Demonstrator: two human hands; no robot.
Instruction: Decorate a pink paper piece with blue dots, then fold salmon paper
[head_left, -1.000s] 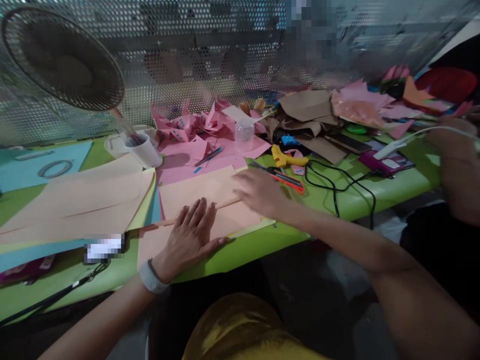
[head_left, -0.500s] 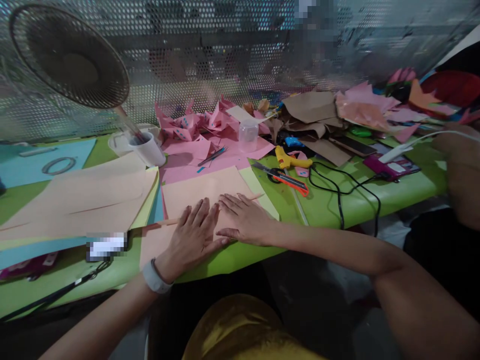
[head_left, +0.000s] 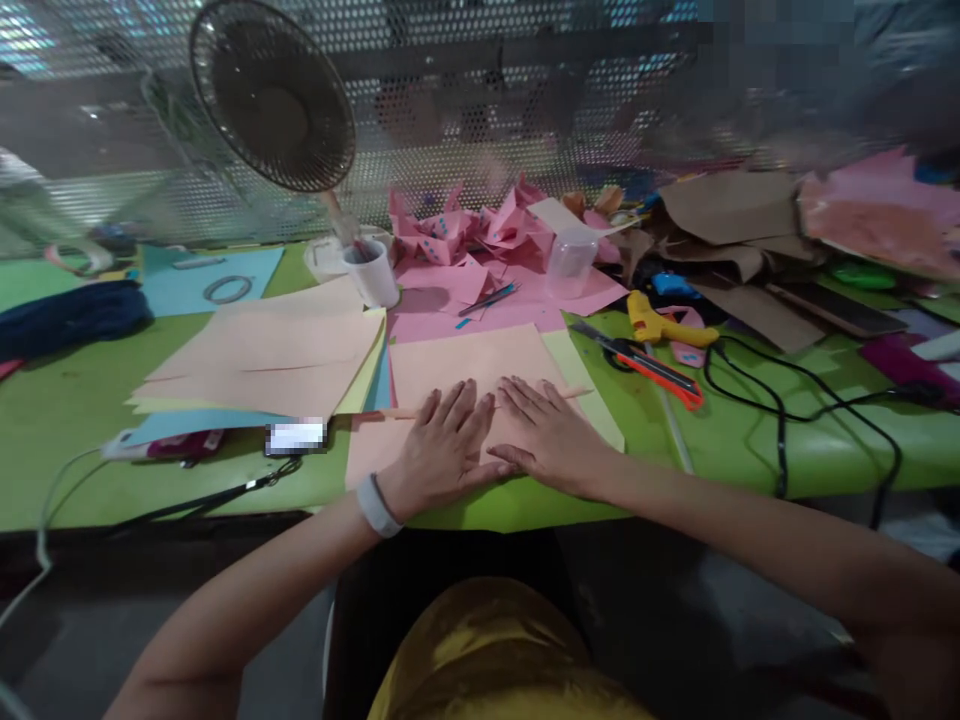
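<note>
My left hand (head_left: 442, 450) lies flat, palm down, with its fingers stretched over a thin peach paper roll (head_left: 394, 413). Beside it my right hand (head_left: 544, 435) rests flat too, fingers spread across the same roll, whose other end shows past my fingertips. The thumbs come close together at the table edge. Beneath both hands is peach paper (head_left: 469, 360), with a pale yellow sheet (head_left: 581, 385) showing along its right side. The middle of the roll is hidden under my fingers.
Left stands a stack of coloured paper (head_left: 255, 340); behind it are a white cup (head_left: 373, 275) and a fan (head_left: 274, 100). To the right lie a cutter knife (head_left: 667, 378), scissors (head_left: 600, 340) and a yellow glue gun (head_left: 667, 325) with a black cord. Pink folded papers (head_left: 450, 235) are at the back.
The view has turned left, so everything sits further right in the picture and a dark blue cloth item appears at the left. Both hands stay flat over the paper roll.
</note>
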